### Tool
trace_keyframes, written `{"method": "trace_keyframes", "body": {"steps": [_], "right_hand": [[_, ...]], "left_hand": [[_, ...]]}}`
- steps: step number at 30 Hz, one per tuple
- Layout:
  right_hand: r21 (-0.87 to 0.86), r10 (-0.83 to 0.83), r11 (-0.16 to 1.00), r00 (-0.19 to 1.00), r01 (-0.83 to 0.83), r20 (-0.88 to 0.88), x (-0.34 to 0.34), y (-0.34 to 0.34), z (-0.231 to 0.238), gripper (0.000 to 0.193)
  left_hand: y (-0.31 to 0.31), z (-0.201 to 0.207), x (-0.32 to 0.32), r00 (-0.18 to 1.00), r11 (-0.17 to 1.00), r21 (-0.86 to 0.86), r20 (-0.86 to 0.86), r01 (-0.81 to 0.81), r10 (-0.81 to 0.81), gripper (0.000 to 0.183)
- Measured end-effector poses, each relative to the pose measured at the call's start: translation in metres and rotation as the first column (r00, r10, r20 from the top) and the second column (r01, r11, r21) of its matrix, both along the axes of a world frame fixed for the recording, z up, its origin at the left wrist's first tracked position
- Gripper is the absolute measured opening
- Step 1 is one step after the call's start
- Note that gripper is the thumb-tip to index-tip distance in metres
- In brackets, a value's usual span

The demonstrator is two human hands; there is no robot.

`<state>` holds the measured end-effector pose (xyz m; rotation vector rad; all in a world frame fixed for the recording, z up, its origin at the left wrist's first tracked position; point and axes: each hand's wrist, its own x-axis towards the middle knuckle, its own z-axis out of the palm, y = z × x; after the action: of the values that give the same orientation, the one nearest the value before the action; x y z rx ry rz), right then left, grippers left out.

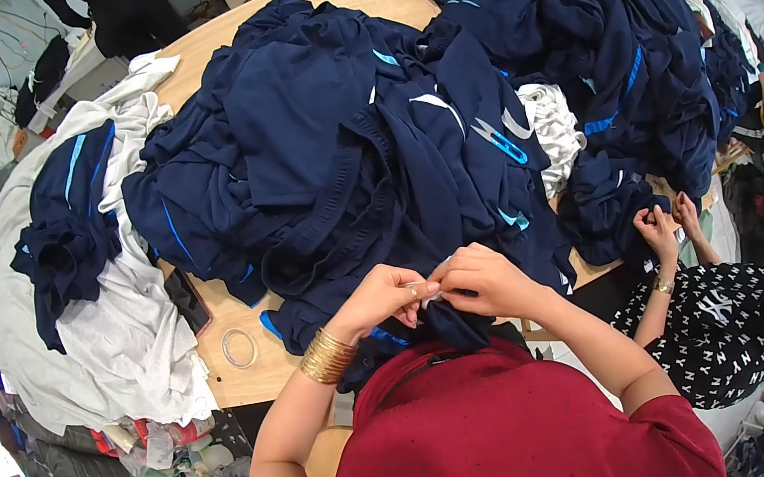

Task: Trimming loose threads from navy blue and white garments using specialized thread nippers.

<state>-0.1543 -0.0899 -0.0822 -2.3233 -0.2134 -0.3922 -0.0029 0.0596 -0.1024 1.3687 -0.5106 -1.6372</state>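
In front of my chest, both hands meet over the near edge of a large pile of navy garments (305, 140). My left hand (390, 298) is closed in a pinch, thumb against forefinger. Right beside it, my right hand (488, 281) pinches too, fingertips nearly touching the left ones. Between them is a navy garment (455, 329) with a small white bit at its edge, too small to make out. The garment hangs down toward my lap. Blue-handled thread snips (502, 144) lie on the pile beyond my right hand, blades apart.
A clear ring-shaped roll (240, 347) lies on the wooden table (236, 389) left of my hands. White cloth (133, 351) drapes the left side, a navy garment on it. At right, a co-worker (720, 323) handles navy cloth by a second navy heap (610, 28).
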Motion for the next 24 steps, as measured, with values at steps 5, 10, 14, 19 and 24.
{"method": "trace_keyframes", "body": {"steps": [5, 10, 14, 19, 24], "right_hand": [[0.243, -0.08, 0.959, 0.962, 0.146, -0.262, -0.004, 0.0, -0.011, 0.012], [0.127, -0.182, 0.969, 0.958, 0.214, -0.22, 0.0, -0.003, -0.011, 0.015], [-0.091, -0.285, 0.955, 0.958, 0.284, -0.006, -0.003, 0.001, -0.008, 0.018], [0.157, -0.284, 0.946, 0.959, 0.283, -0.02, -0.016, 0.002, 0.0, 0.017], [-0.037, -0.297, 0.955, 0.953, 0.295, -0.063, -0.022, 0.005, 0.001, 0.016]], "left_hand": [[-0.001, 0.022, -0.014, 0.847, 0.983, -0.171, 0.531, 0.069, 0.033, 0.019], [0.0, 0.023, -0.022, 0.76, 0.976, -0.194, 0.648, 0.101, 0.05, 0.018], [0.001, 0.015, -0.011, 0.931, 0.999, -0.032, -0.362, 0.034, -0.043, 0.019], [0.005, 0.003, -0.02, 0.873, 0.988, 0.003, -0.466, -0.157, 0.14, 0.017], [0.001, 0.003, -0.028, 0.955, 0.984, -0.017, -0.245, -0.175, 0.166, 0.02]]}}
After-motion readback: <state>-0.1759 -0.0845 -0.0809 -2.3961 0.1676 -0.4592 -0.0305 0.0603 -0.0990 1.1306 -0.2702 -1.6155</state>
